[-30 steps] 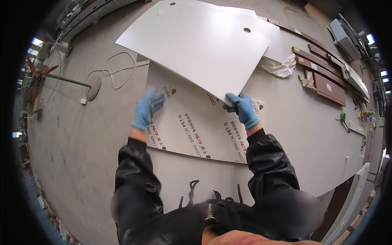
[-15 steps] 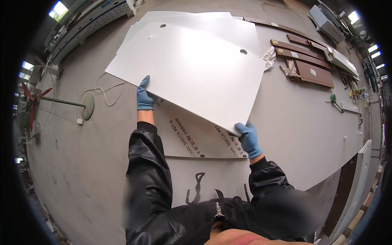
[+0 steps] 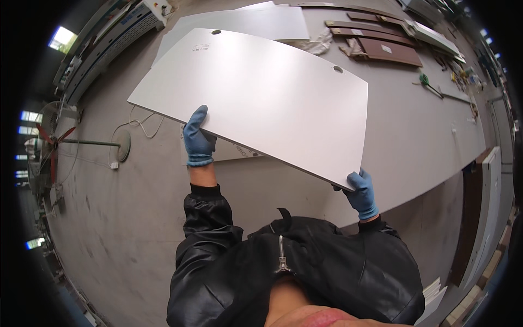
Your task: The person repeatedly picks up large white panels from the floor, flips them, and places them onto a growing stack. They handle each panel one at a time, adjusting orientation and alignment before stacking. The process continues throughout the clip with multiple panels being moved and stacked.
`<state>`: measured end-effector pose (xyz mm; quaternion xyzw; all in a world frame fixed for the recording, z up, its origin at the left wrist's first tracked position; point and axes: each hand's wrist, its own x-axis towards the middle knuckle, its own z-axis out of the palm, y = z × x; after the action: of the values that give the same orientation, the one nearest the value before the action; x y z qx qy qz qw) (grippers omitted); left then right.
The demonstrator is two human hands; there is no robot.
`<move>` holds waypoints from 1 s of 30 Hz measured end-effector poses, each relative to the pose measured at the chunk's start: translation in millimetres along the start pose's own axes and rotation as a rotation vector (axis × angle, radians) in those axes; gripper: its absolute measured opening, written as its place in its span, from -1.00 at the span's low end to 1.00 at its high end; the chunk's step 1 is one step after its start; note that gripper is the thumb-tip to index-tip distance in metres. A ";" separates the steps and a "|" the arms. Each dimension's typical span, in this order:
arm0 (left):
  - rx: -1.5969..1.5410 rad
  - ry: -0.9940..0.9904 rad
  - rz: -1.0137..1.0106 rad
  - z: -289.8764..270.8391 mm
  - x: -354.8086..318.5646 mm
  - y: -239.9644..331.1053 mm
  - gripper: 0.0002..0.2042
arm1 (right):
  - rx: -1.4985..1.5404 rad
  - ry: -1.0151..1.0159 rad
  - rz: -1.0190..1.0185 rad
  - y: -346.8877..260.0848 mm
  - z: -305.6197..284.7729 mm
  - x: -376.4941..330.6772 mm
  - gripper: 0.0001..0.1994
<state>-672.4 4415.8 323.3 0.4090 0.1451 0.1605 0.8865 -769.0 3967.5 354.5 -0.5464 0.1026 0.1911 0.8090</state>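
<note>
A large white panel with two round holes near its far edge and a small label is held up between my gloved hands. My left hand, in a blue glove, grips its near edge with the thumb on top. At the panel's near right corner my right hand, also in a blue glove, is closed round the edge. The fingers under the panel are mostly hidden. Below it, partly covered, lies a panel with printed film. More white panels lie stacked beyond the held one.
Brown boards and a crumpled white cloth lie at the far right, near a green-handled tool. On the left stands a fan with a round base and a loose cable. Boards lean upright at the right.
The held white panel has come away from the stack, moving right and uncovering more of it. Both hands have moved right with it, the right hand further. My body has turned too.
</note>
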 end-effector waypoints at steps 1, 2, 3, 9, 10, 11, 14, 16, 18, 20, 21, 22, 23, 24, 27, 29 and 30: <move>0.020 0.003 -0.006 15.6 -14.4 -3.0 -0.77 | -0.035 0.012 -0.020 -4.3 -9.6 -19.0 -0.59; 0.052 0.032 -0.020 31.1 -28.6 -6.6 -0.78 | 0.003 0.031 -0.028 -6.4 -19.3 -37.7 -0.59; 0.045 0.006 -0.038 45.8 -42.6 -9.8 -0.78 | 0.052 0.036 -0.039 -8.7 -30.5 -56.1 -0.58; 0.086 -0.059 -0.130 134.9 -131.7 -45.6 -0.73 | 0.249 0.077 -0.087 4.4 -106.8 -172.6 -0.54; 0.101 -0.067 -0.165 150.2 -145.2 -53.4 -0.73 | 0.298 0.125 -0.088 7.8 -118.3 -192.7 -0.55; 0.110 -0.092 -0.190 166.9 -158.6 -63.1 -0.73 | 0.349 0.171 -0.087 10.4 -131.5 -211.9 -0.56; 0.153 -0.149 -0.266 209.3 -195.5 -87.1 -0.77 | 0.463 0.245 -0.120 18.1 -158.1 -264.8 -0.59; 0.199 -0.204 -0.325 235.2 -218.0 -102.3 -0.78 | 0.536 0.216 -0.186 18.8 -171.6 -297.9 -0.59; 0.239 -0.231 -0.372 260.2 -235.8 -116.6 -0.79 | 0.446 0.343 -0.204 20.4 -176.7 -324.7 -0.40; 0.255 -0.314 -0.395 279.7 -250.2 -128.3 -0.78 | 0.349 0.449 -0.206 20.8 -175.3 -357.3 -0.27; 0.261 -0.336 -0.425 288.0 -255.2 -132.9 -0.78 | 0.321 0.464 -0.215 20.7 -175.4 -367.9 -0.12; 0.223 -0.350 -0.455 295.9 -260.0 -138.3 -0.79 | 0.296 0.513 -0.230 23.0 -173.0 -380.5 -0.11; 0.265 -0.337 -0.488 303.9 -264.2 -143.7 -0.78 | 0.278 0.528 -0.262 25.2 -172.4 -389.7 -0.11; 0.295 -0.334 -0.514 309.6 -269.3 -149.2 -0.78 | 0.272 0.523 -0.300 27.8 -173.0 -399.9 -0.10; 0.358 -0.383 -0.571 316.7 -289.0 -164.1 -0.76 | 0.264 0.520 -0.238 35.8 -184.9 -423.4 -0.04; 0.386 -0.392 -0.554 317.1 -303.7 -172.4 -0.76 | 0.270 0.547 -0.215 41.8 -194.6 -433.3 -0.03; 0.403 -0.391 -0.549 316.5 -310.5 -176.1 -0.76 | 0.274 0.562 -0.205 44.6 -199.6 -436.5 -0.02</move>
<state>-801.7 3967.6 423.8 0.5435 0.1062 -0.1953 0.8094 -1174.7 3711.9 404.2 -0.4712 0.2912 -0.0653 0.8300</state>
